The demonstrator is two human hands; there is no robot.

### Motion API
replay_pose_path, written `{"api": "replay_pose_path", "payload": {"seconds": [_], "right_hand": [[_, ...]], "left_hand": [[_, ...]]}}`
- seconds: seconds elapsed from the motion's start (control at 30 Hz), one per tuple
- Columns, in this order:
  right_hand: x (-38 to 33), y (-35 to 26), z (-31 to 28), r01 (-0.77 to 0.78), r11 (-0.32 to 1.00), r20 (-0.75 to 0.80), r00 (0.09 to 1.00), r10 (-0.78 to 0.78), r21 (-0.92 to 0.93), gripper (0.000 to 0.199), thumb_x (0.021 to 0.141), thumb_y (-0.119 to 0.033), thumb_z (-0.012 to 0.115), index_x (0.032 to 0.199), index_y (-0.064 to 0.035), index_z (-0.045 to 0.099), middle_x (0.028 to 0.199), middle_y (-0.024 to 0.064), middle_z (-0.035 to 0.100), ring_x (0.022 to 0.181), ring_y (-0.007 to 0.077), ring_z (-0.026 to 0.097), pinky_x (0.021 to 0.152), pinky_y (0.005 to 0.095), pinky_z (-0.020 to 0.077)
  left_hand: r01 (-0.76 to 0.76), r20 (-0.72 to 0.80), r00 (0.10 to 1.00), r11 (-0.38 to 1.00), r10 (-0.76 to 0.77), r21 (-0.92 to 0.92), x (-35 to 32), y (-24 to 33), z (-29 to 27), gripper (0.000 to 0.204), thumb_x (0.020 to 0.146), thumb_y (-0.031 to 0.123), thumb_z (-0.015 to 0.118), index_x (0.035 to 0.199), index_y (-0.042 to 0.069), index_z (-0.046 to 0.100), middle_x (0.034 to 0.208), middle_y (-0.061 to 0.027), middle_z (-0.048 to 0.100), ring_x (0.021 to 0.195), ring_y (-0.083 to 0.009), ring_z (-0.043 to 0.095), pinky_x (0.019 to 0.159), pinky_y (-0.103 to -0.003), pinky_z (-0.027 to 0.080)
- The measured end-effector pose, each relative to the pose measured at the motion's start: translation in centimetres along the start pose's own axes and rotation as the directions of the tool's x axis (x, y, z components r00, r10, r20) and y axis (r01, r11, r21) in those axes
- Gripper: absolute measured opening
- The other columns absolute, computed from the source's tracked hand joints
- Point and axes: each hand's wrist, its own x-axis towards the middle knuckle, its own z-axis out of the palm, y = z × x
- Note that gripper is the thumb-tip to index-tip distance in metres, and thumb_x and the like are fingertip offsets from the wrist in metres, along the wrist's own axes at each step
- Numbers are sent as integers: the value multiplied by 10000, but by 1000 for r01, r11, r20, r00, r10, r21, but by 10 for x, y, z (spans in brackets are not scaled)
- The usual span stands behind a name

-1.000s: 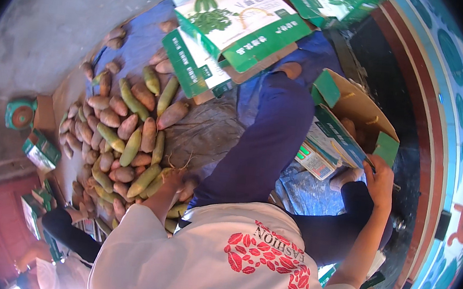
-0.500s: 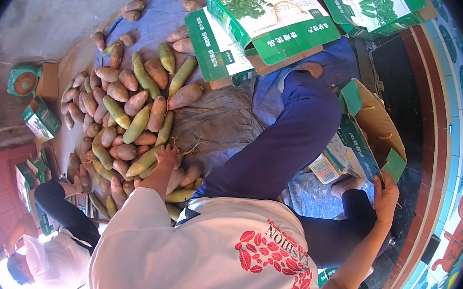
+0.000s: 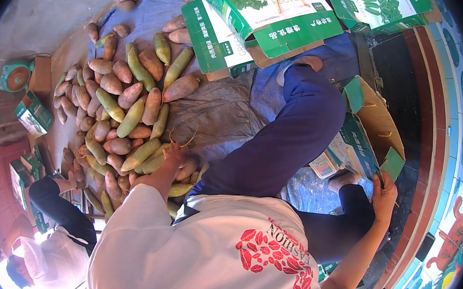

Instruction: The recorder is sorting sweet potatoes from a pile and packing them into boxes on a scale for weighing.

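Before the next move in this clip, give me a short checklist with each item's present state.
1. Left hand rests on the heap of reddish-brown and green elongated tubers: ok.
2. Left hand closed around one tuber: cannot tell.
3. Right hand touches the green flap of the open brown cardboard box: ok.
4. Box opening free of obstruction: ok.
5. Grey cloth beneath the heap lies flat: not ok, wrinkled.
6. Other person's dark sleeve apart from both hands: ok.
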Motion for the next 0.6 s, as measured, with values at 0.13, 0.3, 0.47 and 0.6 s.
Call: {"api": "replay_pose_path", "payload": {"seconds": [0.13, 0.3, 0.47, 0.6], "right_hand": [[2, -3, 0, 3, 1000, 24, 1000, -2, -13, 170, 880, -146, 600, 976, -9, 634, 854, 181, 643, 789, 311, 639, 719, 341, 483], [0, 2, 0, 11, 1000, 44, 999, -10, -12, 171, 888, -158, 587, 971, -13, 624, 828, 186, 632, 767, 316, 631, 701, 351, 478], [1, 4, 0, -32, 999, 67, 997, 34, -25, 190, 893, -174, 582, 965, -2, 616, 802, 193, 623, 753, 324, 626, 689, 352, 471], [1, 4, 1, -6, 1000, 68, 998, 4, 19, 205, 915, -173, 562, 965, 25, 581, 767, 178, 575, 679, 228, 531, 671, 316, 441]], "left_hand": [[-40, -51, 998, 999, 39, -17, 16, 15, -6, 644, 829, 342, 583, 1420, 264, 339, 1553, -48, 85, 1431, -294, 44, 1109, -571, 139], [-74, -6, 997, 997, 73, -12, 29, 35, -15, 633, 834, 346, 579, 1414, 240, 348, 1556, -45, 61, 1433, -289, 22, 1102, -568, 176], [-70, -21, 997, 990, 68, -125, 38, 43, -14, 594, 826, 315, 597, 1381, 220, 408, 1547, -62, 125, 1430, -261, 85, 1095, -559, 213], [-109, 37, 993, 993, 111, -47, 63, 35, 4, 400, 805, 261, 620, 1198, 190, 604, 1304, -105, 511, 1243, -257, 459, 991, -458, 403]]}}
